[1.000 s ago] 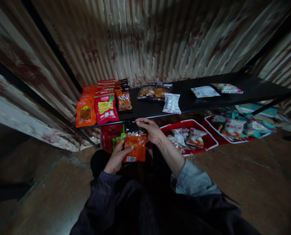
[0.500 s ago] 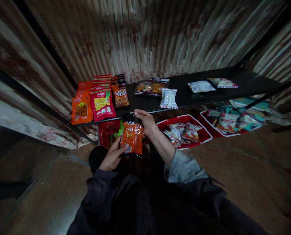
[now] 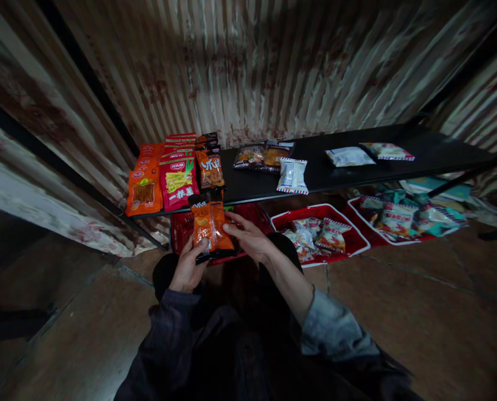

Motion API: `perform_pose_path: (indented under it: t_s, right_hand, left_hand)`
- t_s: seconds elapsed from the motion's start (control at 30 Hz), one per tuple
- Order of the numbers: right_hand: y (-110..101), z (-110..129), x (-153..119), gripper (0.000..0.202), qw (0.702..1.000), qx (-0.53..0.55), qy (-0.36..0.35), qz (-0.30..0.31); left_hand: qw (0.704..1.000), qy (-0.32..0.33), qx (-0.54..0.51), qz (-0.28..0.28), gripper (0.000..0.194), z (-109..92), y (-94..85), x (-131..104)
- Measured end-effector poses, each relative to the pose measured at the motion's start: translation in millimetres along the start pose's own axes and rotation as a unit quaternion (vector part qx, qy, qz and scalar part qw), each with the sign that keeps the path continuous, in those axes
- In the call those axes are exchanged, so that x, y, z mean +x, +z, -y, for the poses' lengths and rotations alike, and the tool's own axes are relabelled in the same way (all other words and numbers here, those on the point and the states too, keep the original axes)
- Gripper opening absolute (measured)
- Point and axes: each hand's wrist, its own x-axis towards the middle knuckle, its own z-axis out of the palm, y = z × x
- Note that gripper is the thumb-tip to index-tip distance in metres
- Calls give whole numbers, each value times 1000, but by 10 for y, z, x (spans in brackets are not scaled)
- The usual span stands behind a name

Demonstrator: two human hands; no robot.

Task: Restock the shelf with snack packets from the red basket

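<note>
An orange and black snack bag (image 3: 210, 223) is held low in front of the shelf, tilted with its printed face up. My left hand (image 3: 188, 267) grips its lower left corner, thumb over the front. At the bag's right edge is my right hand (image 3: 248, 236), its thumb and fingers stretched out and apart, touching or nearly touching the bag. Another orange and black bag (image 3: 211, 170) stands at the front of a row on the shelf. Beside that row are red and pink snack bags (image 3: 178, 181) and orange snack bags (image 3: 143, 189).
The black shelf (image 3: 252, 190) also carries brown snack bags (image 3: 250, 156), a white packet (image 3: 292, 175) and two more packets (image 3: 349, 156) farther right. Below are a red basket (image 3: 177, 228) behind my hands, a second red basket (image 3: 359, 239) and a third basket (image 3: 398, 243), both holding packets.
The bag has moved left and up, closer to the shelf edge. My right hand has let go of its top and shifted to its right side. The view has shifted slightly.
</note>
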Motion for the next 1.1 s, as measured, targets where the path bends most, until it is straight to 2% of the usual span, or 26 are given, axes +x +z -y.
perform_pose_path:
  t_s: [0.23, 0.37, 0.43, 0.5, 0.57, 0.6, 0.67, 0.77, 0.87, 0.93, 1.0, 1.1]
  right_hand:
    - [22, -142, 17, 47, 998, -22, -45, 35]
    - [-36, -262, 72, 51, 988, -116, -104, 4]
    - [-51, -320, 60, 52, 956, -230, -178, -43]
    - [-42, -356, 20, 50, 898, -348, -258, -78]
    - [-13, -370, -32, 47, 845, -429, -307, -86]
    - [4, -371, -56, 46, 829, -451, -319, -84]
    - [33, -370, -88, 45, 816, -473, -324, -72]
    - [43, -374, -94, 48, 822, -475, -309, -56]
    - [27, -384, -78, 52, 849, -448, -278, -31]
    - [23, -381, -75, 57, 871, -420, -254, -10]
    - [34, -363, -83, 62, 888, -398, -230, 12]
    - [69, -306, -103, 67, 898, -382, -216, 44]
  left_hand:
    - [1000, 7, 16, -25, 50, 42, 76, -12]
    - [999, 22, 26, -25, 52, 68, 100, -3]
    - [998, 50, 41, -24, 51, 106, 96, 25]
    - [994, 85, 58, -32, 51, 152, 96, 57]
    - [990, 117, 73, -40, 52, 191, 112, 84]
    - [987, 131, 80, -41, 52, 204, 125, 93]
    - [983, 153, 94, -40, 55, 220, 158, 102]
    - [976, 173, 130, -38, 59, 229, 197, 101]
    - [964, 189, 181, -51, 65, 247, 193, 97]
    - [946, 207, 241, -66, 68, 263, 176, 87]
    - [912, 233, 329, -78, 68, 277, 168, 61]
    - [838, 265, 468, -90, 69, 287, 199, -13]
